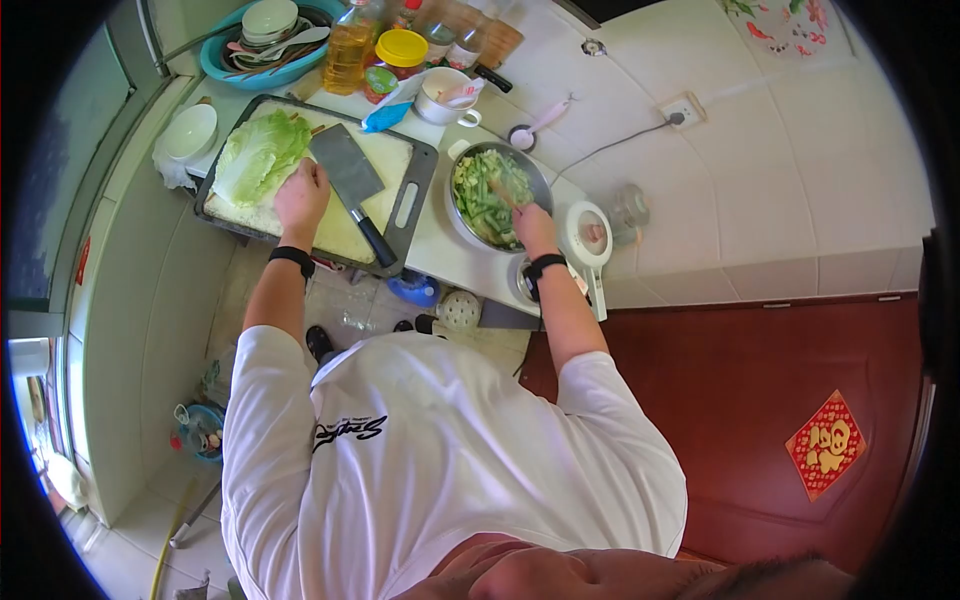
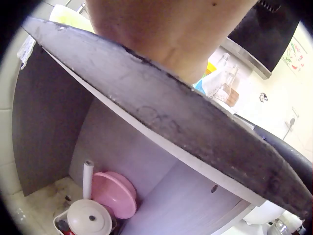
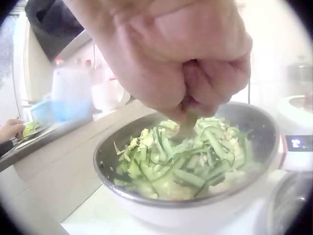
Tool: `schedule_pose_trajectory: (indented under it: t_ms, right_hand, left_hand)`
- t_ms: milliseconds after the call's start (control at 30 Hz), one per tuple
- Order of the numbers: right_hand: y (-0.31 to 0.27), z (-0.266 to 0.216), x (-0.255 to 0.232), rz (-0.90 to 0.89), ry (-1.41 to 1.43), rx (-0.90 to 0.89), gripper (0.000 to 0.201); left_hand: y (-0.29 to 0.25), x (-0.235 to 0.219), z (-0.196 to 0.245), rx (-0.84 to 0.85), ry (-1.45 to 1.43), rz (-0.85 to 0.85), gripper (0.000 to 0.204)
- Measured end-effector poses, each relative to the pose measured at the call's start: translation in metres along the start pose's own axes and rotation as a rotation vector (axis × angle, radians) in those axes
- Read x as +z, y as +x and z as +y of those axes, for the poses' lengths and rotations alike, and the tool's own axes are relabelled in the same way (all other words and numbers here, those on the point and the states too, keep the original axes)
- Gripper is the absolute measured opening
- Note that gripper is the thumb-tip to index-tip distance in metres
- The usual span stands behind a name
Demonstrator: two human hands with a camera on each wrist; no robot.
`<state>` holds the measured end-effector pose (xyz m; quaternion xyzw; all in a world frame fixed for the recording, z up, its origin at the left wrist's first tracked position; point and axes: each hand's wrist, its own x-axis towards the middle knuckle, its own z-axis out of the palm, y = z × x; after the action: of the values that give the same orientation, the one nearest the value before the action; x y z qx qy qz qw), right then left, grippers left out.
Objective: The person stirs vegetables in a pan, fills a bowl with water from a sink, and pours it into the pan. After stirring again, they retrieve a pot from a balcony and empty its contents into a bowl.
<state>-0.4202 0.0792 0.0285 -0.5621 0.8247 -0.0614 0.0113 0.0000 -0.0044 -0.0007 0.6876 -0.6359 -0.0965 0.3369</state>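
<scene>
My right hand [image 1: 536, 228] grips a light wooden utensil [image 3: 188, 126] whose lower end dips among green vegetable strips and yellow egg-like bits [image 3: 195, 164]. These fill a round electric pot [image 3: 142, 197] with a metal rim. My left hand [image 1: 302, 200] is at the cutting board [image 1: 415, 185], its fingers bent at the edge of a large cabbage leaf [image 1: 255, 160]; I cannot tell whether they hold anything. Right beside it a cleaver [image 1: 347, 165] lies on the board, its black handle toward me. The left wrist view shows the forearm [image 2: 151, 34] over the board's edge; the hand is hidden there.
Behind the board stand an oil bottle [image 1: 349, 45], a yellow-lidded jar [image 1: 400, 52] and a white pot [image 1: 445, 95]. A blue basin [image 1: 215, 65] of dishes and a white bowl [image 1: 190, 132] are at the left. The white lid [image 1: 585, 232] lies right of the pot.
</scene>
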Motion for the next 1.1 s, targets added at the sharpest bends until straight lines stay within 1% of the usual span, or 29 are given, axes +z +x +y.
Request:
schedule_pose_trajectory:
  t_ms: [67, 100, 167, 200, 233, 300, 333, 367, 400, 433, 467, 533, 600, 667, 733, 767, 833, 867, 900, 933, 967, 1000, 1033, 1067, 1100]
  right_hand:
    - [-0.006, 0.009, -0.024, -0.109, -0.013, -0.037, 0.029]
    - [-0.011, 0.002, -0.046, -0.110, -0.018, -0.043, 0.029]
    - [-0.020, -0.009, -0.078, -0.255, -0.060, -0.076, 0.030]
    - [-0.023, -0.013, -0.079, -0.308, -0.027, -0.108, 0.032]
    - [-0.026, -0.018, -0.074, -0.308, -0.025, -0.104, 0.032]
    - [-0.033, -0.035, -0.057, -0.419, -0.035, -0.213, 0.033]
    - [-0.030, -0.040, -0.043, -0.368, -0.043, -0.204, 0.031]
    - [-0.023, -0.040, -0.035, -0.363, -0.037, -0.199, 0.031]
    - [-0.017, -0.042, -0.032, -0.276, -0.022, -0.131, 0.031]
    - [-0.012, -0.042, -0.030, -0.190, -0.009, -0.063, 0.030]
    - [-0.006, -0.039, -0.032, -0.185, -0.005, -0.060, 0.030]
    - [0.006, -0.031, -0.042, -0.074, -0.013, -0.002, 0.030]
    - [0.018, -0.026, -0.050, -0.079, -0.036, -0.022, 0.030]
    - [0.019, -0.026, -0.047, -0.089, -0.057, -0.043, 0.030]
    - [0.017, -0.028, -0.033, 0.020, -0.025, 0.023, 0.028]
    - [0.012, -0.026, -0.029, 0.019, -0.023, 0.021, 0.028]
    - [0.004, -0.012, -0.009, -0.087, -0.084, -0.017, 0.028]
    - [0.005, 0.000, -0.003, -0.080, -0.095, -0.041, 0.028]
    - [0.005, 0.007, -0.016, -0.079, -0.099, -0.046, 0.028]
    - [0.000, 0.012, -0.036, -0.124, -0.095, -0.073, 0.028]
    - [-0.006, 0.013, -0.059, -0.169, -0.091, -0.099, 0.028]
    - [-0.014, 0.011, -0.084, -0.170, -0.094, -0.104, 0.028]
    - [-0.025, 0.009, -0.111, -0.224, -0.109, -0.129, 0.027]
    - [-0.032, 0.008, -0.123, -0.278, -0.122, -0.152, 0.027]
    - [-0.036, 0.009, -0.123, -0.278, -0.121, -0.152, 0.027]
  left_hand:
    - [0.001, -0.001, 0.001, 0.007, 0.013, -0.009, 0.021]
    - [0.001, -0.001, 0.000, 0.000, 0.011, -0.007, 0.021]
    - [0.001, -0.001, 0.002, 0.004, -0.001, -0.004, 0.021]
    - [0.001, -0.001, 0.003, 0.004, -0.002, -0.004, 0.021]
    - [0.001, -0.001, 0.003, 0.003, 0.002, -0.005, 0.021]
    - [0.002, -0.001, 0.002, 0.013, 0.008, -0.008, 0.021]
    - [0.002, 0.000, 0.001, 0.012, 0.013, -0.011, 0.021]
    - [0.002, 0.000, 0.001, 0.011, 0.018, -0.011, 0.022]
    - [0.002, 0.000, 0.001, 0.019, 0.018, -0.010, 0.022]
    - [0.002, 0.001, 0.001, 0.019, 0.013, -0.012, 0.022]
    - [0.002, 0.001, 0.000, 0.017, 0.008, -0.013, 0.022]
    - [0.003, -0.001, 0.001, 0.017, 0.014, -0.012, 0.022]
    - [0.001, -0.001, 0.003, 0.010, 0.020, -0.017, 0.022]
    - [0.000, -0.003, 0.003, 0.031, 0.006, -0.003, 0.021]
    - [0.000, -0.002, 0.003, 0.031, 0.005, 0.001, 0.021]
    - [0.000, -0.002, 0.003, 0.030, 0.002, 0.006, 0.020]
    - [0.001, -0.001, 0.001, 0.023, 0.011, -0.004, 0.020]
    - [0.000, 0.001, 0.000, 0.017, 0.015, -0.018, 0.020]
    - [0.000, 0.000, 0.000, 0.011, 0.013, -0.016, 0.020]
    - [0.000, -0.001, 0.001, 0.011, 0.009, -0.022, 0.020]
    - [0.000, -0.001, 0.001, 0.010, 0.006, -0.028, 0.020]
    - [0.000, -0.001, 0.001, 0.005, 0.005, -0.026, 0.020]
    - [0.000, -0.001, 0.001, -0.003, 0.003, -0.028, 0.021]
    - [0.001, -0.001, 0.001, -0.008, 0.003, -0.029, 0.021]
    - [0.001, -0.003, 0.002, -0.008, 0.003, -0.029, 0.021]
